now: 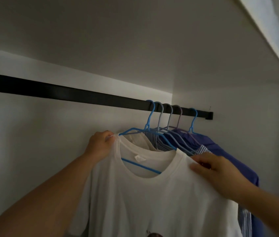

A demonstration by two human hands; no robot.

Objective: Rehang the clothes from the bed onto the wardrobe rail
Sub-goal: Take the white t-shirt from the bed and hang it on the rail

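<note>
Your left hand (101,144) pinches the white cotton T-shirt's (152,194) shoulder, your right hand (210,166) lies flat on the other; smooth it on its blue plastic hanger (149,120), then release.

White T-shirt on the wardrobe rail, a hand at each shoulder

A white T-shirt (145,194) hangs on a blue hanger (148,124) hooked over the black rail (63,94), frontmost of five hangers. The left hand (101,145) pinches the shirt's left shoulder seam at the hanger tip; the right hand (215,170) rests on the other shoulder, fingers on the fabric. Behind hang a striped shirt (154,140) and a blue-purple garment (220,151) (the wardrobe interior is dim).
</note>
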